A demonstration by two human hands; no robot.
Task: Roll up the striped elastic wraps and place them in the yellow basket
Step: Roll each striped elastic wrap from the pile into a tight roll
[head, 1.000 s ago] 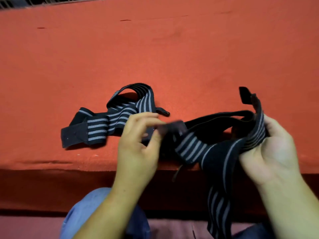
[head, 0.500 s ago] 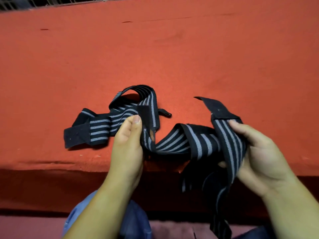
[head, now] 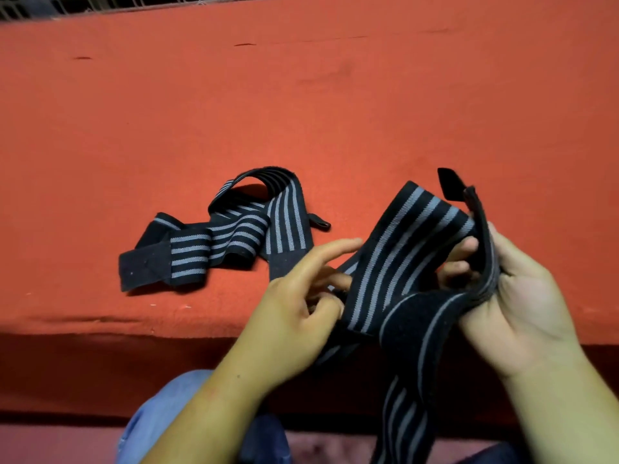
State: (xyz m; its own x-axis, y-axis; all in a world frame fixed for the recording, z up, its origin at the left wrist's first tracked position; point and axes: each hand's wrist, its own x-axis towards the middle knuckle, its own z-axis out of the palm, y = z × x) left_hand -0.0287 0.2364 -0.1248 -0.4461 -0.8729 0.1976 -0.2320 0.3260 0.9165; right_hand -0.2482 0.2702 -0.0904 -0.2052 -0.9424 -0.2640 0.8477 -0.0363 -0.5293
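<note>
Nearest the camera, a knee [head: 157, 420] in blue denim shows at the bottom edge. Beside it a loose length of the wrap [head: 402, 249] hangs down in front of the table's dark front face.

Above that, both hands hold this wrap at the table's near edge. The left hand [head: 294, 316] is seen from its back. Its index finger is stretched out toward the striped band, while the thumb and the curled fingers pinch the band's lower left edge. The exact contact is partly hidden by the hand itself. The right hand [head: 526, 309] is turned palm up. Several folded layers of the wrap run edge-on across its palm, gripped between thumb and fingers. Its fingertips [head: 469, 244] show behind the band. Between the hands the wrap lies slanted, face to the camera, black with grey stripes. A plain black end tab sticks up just above the right hand.

Farther out, the other wrap [head: 234, 236] lies unrolled on the red cloth [head: 335, 112], left of the hands. It is loosely folded over itself, with one loop arched up and a plain black end at the left. Its nearest end lies just beside the left hand's knuckles; whether they touch cannot be told.

At the far left edge, a strip of wire mesh [head: 67, 5] shows beyond the cloth.
</note>
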